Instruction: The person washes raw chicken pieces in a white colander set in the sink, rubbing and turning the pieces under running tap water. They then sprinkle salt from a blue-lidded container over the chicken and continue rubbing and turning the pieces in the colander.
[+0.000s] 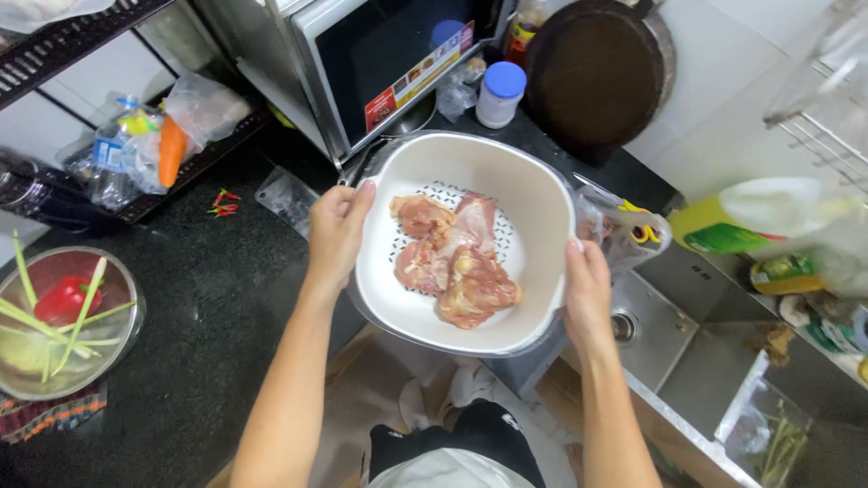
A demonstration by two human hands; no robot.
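Note:
I hold a white square colander bowl (535,201) in front of me with both hands, tilted slightly toward me. Several pieces of raw pink chicken (457,258) lie on its perforated bottom. My left hand (336,235) grips the left rim with the thumb on the inside edge. My right hand (586,294) grips the right rim. The bowl hangs above the corner of the black counter (217,307) and the floor between the counter and the steel sink (665,339).
A metal bowl (116,348) with a red pepper and green stalks sits at the left. Behind are a microwave (380,54), a white jar (499,93), a dark round pan (597,72), bagged vegetables (154,145) and small red chillies (222,203). Bottles stand right of the sink.

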